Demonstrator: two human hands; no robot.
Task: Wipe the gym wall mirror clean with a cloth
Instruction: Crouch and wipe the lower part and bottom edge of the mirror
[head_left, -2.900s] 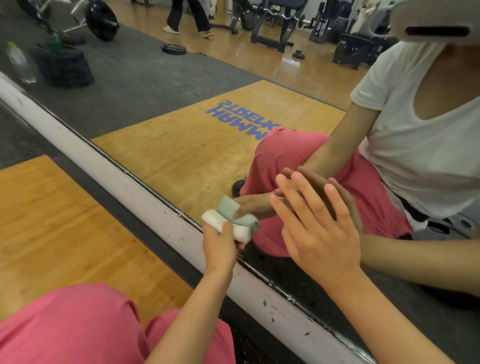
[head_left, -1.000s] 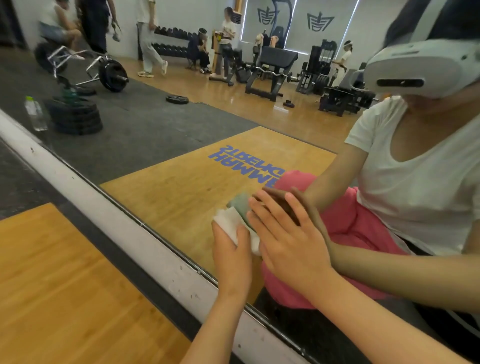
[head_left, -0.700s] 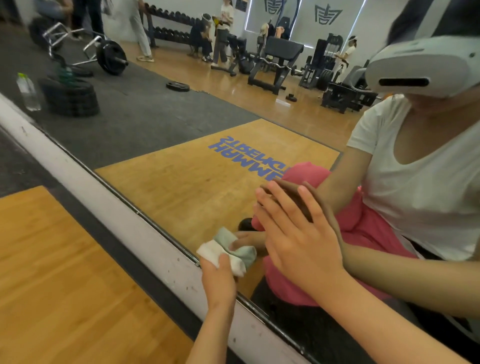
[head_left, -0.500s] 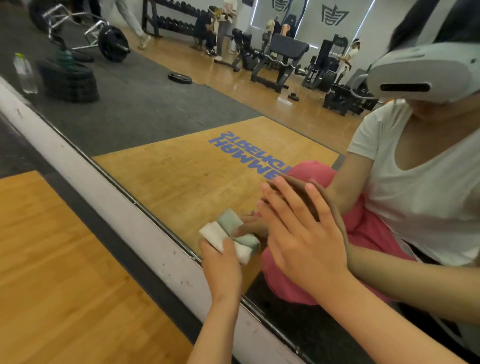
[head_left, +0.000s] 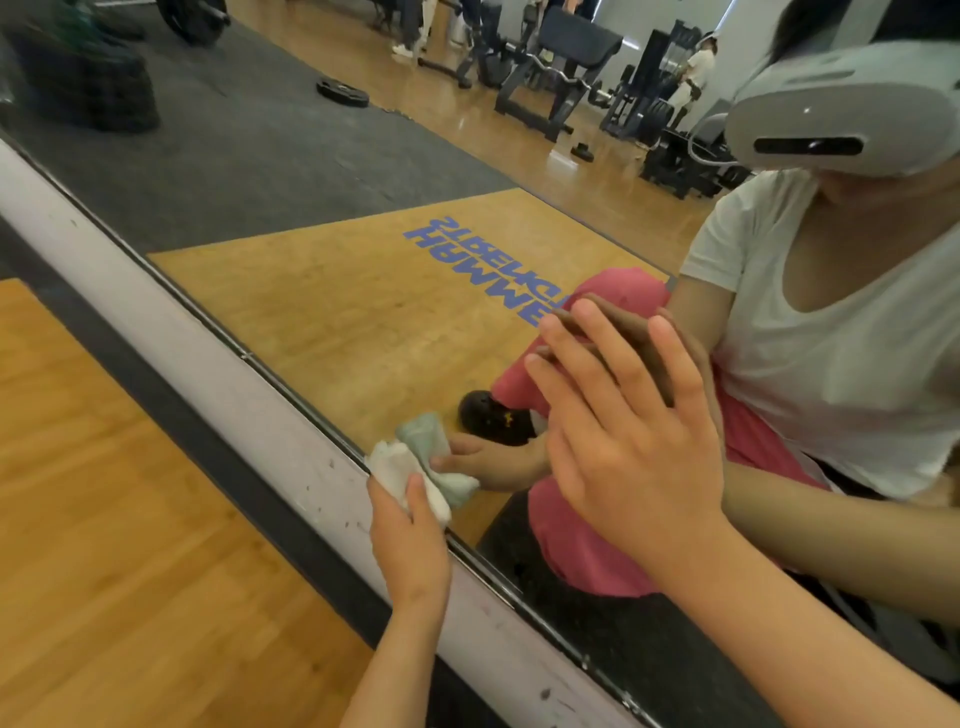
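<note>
Right now my left grip (head_left: 410, 540) is clamped on the cloth (head_left: 415, 470), thumb over the top and the wad bunched in my palm, at about 6 o'clock in my view. The cloth is pressed to the very bottom edge of the mirror (head_left: 337, 312), where the glass meets the white frame (head_left: 208, 374), and it seems to touch both. My right grip (head_left: 623, 431) sits at 2 o'clock from the cloth, fingers straight and spread, flat on the glass, holding nothing. I judge that it braces me.

The cloth is small, soft and light, whitish with a pale green fold, and it looks ready to crumple to whatever shape I squeeze. As a thick wad it gives me a firm pad, so I would take it by the back of the bundle and leave a broad face free toward the glass. Loose corners could slip out and drag on the frame. The mirror is stiff, smooth and slippery, and I take it to be breakable, so steady flat pressure suits it better than a jab. My bare palm may leave a mark at 2 o'clock that will want wiping too.
</note>
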